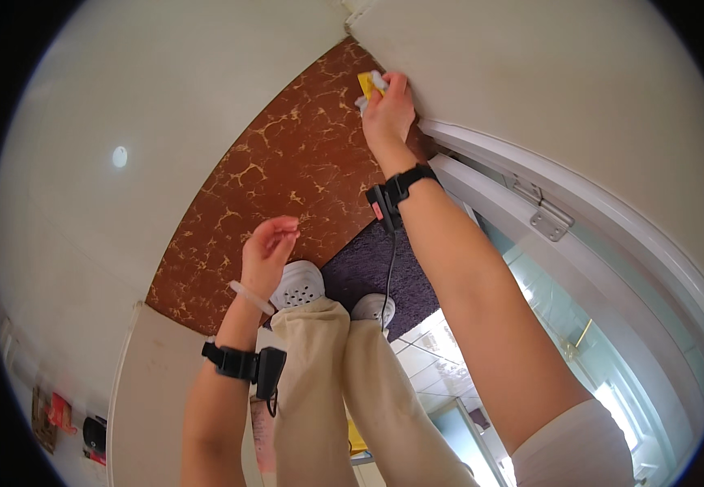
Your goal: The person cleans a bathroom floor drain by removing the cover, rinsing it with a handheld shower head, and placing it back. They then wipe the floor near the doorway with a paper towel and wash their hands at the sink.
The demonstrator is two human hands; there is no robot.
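At the far end of the brown marble-patterned floor (279,164), my right hand (391,112) grips a crumpled yellow and white piece (369,86), perhaps a wrapper with tissue. It is close to the base of the right-hand wall, near the corner. My left hand (269,249) hangs above the floor with its fingers loosely curled and nothing visible in them. Just below it is one white clog (298,285) on my foot. Black straps with small devices circle both forearms, and a cable hangs from the right one.
To the right, a white-framed glass door (607,316) has a metal hinge (549,216). A dark purple mat (352,268) borders the patterned floor. White walls (145,97) meet at the far corner. Several small items, including a red packet (61,413), are at lower left.
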